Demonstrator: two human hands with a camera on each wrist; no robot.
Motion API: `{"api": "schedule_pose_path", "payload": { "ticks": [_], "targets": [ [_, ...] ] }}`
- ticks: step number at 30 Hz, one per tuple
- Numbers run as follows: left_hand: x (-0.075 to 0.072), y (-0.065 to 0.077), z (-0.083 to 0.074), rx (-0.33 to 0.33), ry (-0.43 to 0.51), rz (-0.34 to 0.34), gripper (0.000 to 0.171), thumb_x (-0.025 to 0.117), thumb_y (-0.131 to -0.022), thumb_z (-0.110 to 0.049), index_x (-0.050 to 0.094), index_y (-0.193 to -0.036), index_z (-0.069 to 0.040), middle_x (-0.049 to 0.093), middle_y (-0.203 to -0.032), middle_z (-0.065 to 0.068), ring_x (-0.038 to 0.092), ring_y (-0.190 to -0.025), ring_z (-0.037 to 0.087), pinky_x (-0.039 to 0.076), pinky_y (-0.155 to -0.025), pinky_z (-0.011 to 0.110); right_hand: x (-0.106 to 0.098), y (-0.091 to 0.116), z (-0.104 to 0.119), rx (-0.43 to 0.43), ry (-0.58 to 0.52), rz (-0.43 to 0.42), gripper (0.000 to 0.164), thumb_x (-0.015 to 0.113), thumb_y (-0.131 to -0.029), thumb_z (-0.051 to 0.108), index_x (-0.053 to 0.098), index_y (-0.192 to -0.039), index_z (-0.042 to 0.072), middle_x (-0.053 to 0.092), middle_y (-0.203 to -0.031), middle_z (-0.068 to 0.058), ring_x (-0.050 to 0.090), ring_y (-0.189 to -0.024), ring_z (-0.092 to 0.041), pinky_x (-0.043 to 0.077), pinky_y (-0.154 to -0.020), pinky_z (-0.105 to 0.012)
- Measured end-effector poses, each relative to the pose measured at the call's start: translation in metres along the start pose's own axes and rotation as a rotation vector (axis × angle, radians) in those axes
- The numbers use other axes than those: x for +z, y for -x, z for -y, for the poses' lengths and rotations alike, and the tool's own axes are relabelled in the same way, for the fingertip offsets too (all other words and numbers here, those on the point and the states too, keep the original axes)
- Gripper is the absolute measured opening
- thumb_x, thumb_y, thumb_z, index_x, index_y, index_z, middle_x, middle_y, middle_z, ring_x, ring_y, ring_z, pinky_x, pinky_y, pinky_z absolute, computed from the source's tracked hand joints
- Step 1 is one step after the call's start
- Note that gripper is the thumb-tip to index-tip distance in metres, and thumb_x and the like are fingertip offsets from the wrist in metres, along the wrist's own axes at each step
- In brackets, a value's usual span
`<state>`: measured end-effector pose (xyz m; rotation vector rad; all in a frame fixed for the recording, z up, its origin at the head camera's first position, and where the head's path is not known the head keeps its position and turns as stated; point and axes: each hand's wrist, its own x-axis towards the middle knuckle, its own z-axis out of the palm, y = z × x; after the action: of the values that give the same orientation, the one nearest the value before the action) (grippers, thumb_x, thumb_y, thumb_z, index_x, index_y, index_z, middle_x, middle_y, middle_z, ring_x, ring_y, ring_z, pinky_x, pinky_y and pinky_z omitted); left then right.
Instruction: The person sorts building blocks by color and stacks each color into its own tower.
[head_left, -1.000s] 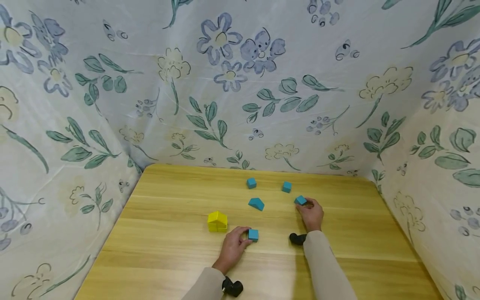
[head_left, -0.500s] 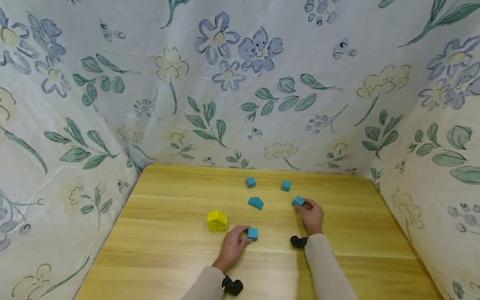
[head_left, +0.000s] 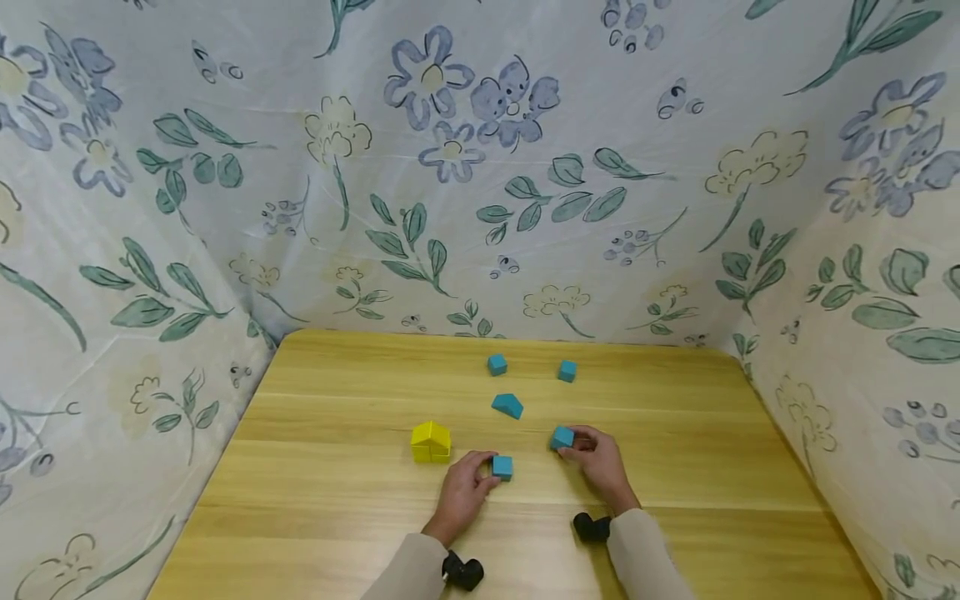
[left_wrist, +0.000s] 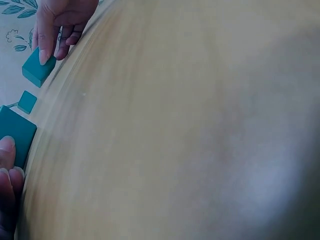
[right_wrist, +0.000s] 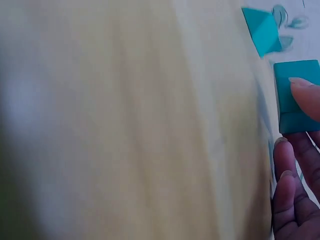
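Observation:
My left hand (head_left: 459,496) pinches a blue cube block (head_left: 502,468) between thumb and fingers, low over the wooden table. In the left wrist view that block (left_wrist: 19,131) is partly cut off by the frame edge. My right hand (head_left: 602,468) grips another blue block (head_left: 562,438) to the right and slightly farther back. The right wrist view shows the thumb flat on this block's face (right_wrist: 296,100). The two held blocks are apart. Behind them lies a blue block with slanted sides (head_left: 507,406).
Two blue cubes, a left one (head_left: 497,364) and a right one (head_left: 567,371), sit near the table's back edge. Left of my left hand stands a small yellow block house (head_left: 431,442) with a peaked top. Floral cloth (head_left: 420,208) encloses the wooden table (head_left: 322,500) at the back and sides.
My right hand has brought its blue block toward me and leftward, closer to the left hand's block. The left hand has stayed nearly still, and the head view has shifted slightly.

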<state>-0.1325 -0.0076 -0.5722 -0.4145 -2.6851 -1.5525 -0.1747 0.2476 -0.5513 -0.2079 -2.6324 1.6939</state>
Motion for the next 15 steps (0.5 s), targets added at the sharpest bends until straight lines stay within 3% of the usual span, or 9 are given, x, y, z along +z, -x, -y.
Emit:
{"api": "schedule_pose_path", "payload": {
  "ticks": [7,15],
  "targets": [
    [-0.001,0.0,0.0,-0.007,-0.001,0.003,0.034,0.067,-0.09,-0.013,0.062,-0.123,-0.005,0.062,-0.103,0.001,0.045,-0.061,0.001,0.043,-0.054,0.02,0.019,0.024,0.003,-0.016,-0.044,0.067,0.035,0.079,-0.076,-0.001,0.069,-0.109,-0.001,0.065,-0.085,-0.008,0.057,-0.076,-0.018,0.048,-0.064,-0.026],
    [0.001,-0.001,0.002,0.017,-0.013,-0.013,0.034,0.069,-0.089,-0.013,0.063,-0.122,-0.005,0.062,-0.099,0.001,0.045,-0.061,0.001,0.042,-0.055,0.02,0.034,0.037,0.01,-0.039,0.04,0.094,0.033,0.081,-0.073,0.001,0.071,-0.105,0.003,0.061,-0.084,-0.005,0.053,-0.077,-0.018,0.045,-0.066,-0.026]
  ]
}}
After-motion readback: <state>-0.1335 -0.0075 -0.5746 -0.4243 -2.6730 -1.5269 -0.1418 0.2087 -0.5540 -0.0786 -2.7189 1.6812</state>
